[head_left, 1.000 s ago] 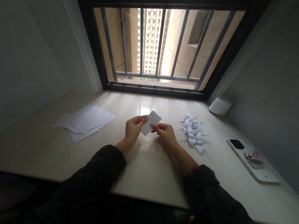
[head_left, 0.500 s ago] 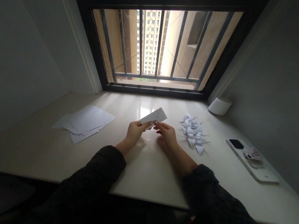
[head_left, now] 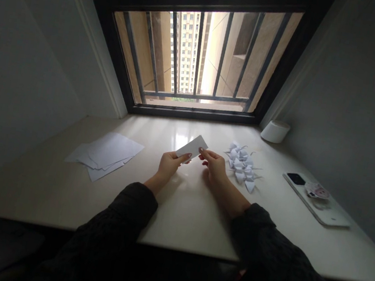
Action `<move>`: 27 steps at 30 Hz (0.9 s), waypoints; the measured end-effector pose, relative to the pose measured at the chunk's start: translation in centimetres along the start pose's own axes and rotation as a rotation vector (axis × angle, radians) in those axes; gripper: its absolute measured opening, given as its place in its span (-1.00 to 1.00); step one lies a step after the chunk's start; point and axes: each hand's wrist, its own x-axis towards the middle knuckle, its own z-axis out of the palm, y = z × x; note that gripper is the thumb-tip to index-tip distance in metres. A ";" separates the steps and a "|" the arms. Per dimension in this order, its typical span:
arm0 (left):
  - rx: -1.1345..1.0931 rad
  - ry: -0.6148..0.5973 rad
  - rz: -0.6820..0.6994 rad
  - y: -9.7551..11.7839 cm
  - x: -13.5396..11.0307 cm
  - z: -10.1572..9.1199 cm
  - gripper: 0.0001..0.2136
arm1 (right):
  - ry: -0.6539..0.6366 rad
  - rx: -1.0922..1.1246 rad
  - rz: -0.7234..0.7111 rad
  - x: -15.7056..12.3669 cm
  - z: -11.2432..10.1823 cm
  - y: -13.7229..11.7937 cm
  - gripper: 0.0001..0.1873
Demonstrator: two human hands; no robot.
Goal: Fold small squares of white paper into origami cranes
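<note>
One small white paper slip (head_left: 191, 146), flat with no folds visible, is pinched between the thumb and fingers of the left hand (head_left: 169, 165) above a pale countertop (head_left: 183, 219), while the right hand (head_left: 214, 165) curls just beside the slip; whether it grips cannot be told. To the right lie roughly a dozen folded paper cranes (head_left: 241, 166), too tangled to count exactly; to the left, at least three unfolded paper sheets (head_left: 111, 150) remain. Farther right are one phone (head_left: 324, 211) and one white round container (head_left: 275, 131).

Left hand (head_left: 169, 166) pinches, right hand (head_left: 214, 166) hovers beside.
</note>
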 end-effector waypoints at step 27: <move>0.068 -0.079 -0.039 -0.3 1.5 -1.8 -0.56 | 0.013 0.090 0.032 0.4 -0.7 0.0 -0.69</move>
